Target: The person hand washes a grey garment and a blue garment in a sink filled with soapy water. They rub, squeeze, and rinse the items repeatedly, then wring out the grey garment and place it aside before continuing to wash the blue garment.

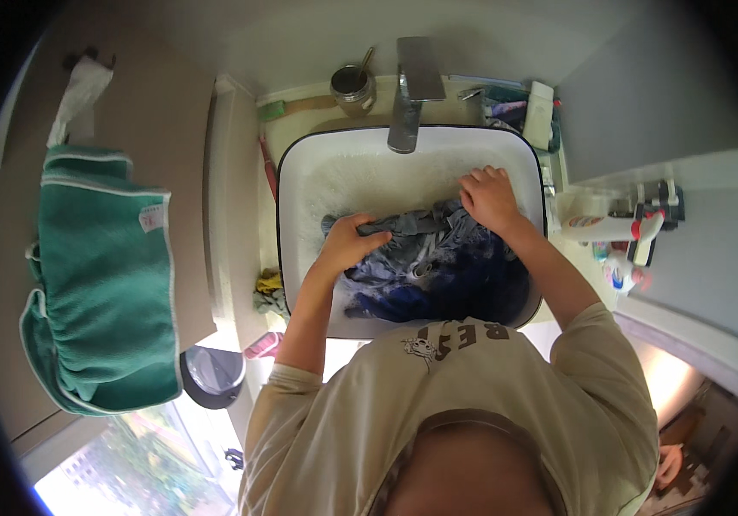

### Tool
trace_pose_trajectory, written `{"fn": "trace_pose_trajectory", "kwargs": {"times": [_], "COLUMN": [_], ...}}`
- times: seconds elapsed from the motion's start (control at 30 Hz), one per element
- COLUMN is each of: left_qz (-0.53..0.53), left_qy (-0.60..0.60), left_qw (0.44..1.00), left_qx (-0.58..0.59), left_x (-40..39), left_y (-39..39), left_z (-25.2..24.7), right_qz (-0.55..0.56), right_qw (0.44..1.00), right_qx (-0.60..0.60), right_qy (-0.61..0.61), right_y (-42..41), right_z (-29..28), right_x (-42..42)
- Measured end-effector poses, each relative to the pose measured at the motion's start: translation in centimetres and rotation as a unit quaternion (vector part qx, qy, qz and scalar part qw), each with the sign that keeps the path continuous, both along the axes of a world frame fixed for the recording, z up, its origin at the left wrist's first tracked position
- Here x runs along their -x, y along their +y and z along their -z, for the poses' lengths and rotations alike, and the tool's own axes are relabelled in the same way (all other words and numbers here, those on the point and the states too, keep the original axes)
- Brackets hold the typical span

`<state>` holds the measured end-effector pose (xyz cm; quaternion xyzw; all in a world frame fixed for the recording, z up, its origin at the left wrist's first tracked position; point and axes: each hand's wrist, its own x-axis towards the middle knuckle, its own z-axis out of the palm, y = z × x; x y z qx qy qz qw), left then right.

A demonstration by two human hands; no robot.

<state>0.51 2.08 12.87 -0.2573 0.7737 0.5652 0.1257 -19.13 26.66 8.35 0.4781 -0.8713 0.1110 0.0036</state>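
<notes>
Dark blue and grey wet clothes (433,277) lie in soapy water in a white washbasin (369,137) with a dark rim. My left hand (351,244) grips the grey garment (407,222) at its left part, thumb on one side and fingers on the other. At the garment's upper right is my right hand (489,197), its fingers curled; whether cloth is inside them is hard to see. A metal faucet (404,116) reaches over the basin's far edge, beyond both hands.
Behind the basin stand a glass jar (352,90) and a white bottle (539,116). A spray bottle (601,228) lies in view at right. A green towel (107,277) hangs at left. A yellow and grey cloth (270,290) sits beside the basin's left wall.
</notes>
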Motion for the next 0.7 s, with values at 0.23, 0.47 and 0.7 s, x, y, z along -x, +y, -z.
{"fn": "trace_pose_trajectory", "kwargs": {"times": [0.23, 0.47, 0.7], "left_qz": [0.010, -0.030, -0.076], "left_qy": [0.127, 0.203, 0.219], "left_qw": [0.990, 0.973, 0.967], "left_qx": [-0.057, -0.110, -0.103], "left_x": [-1.0, -2.5, -6.0], "left_y": [2.4, 2.6, 1.0], "left_z": [-7.8, -11.5, -8.2], "right_qz": [-0.046, -0.021, 0.048], "right_qw": [0.994, 0.928, 0.793], "right_qx": [-0.037, 0.218, 0.433], "right_qy": [-0.096, -0.303, -0.426], "right_y": [-1.3, -3.8, -5.1], "right_z": [-3.7, -1.4, -11.9], "right_x": [-7.6, -9.4, -9.3]}}
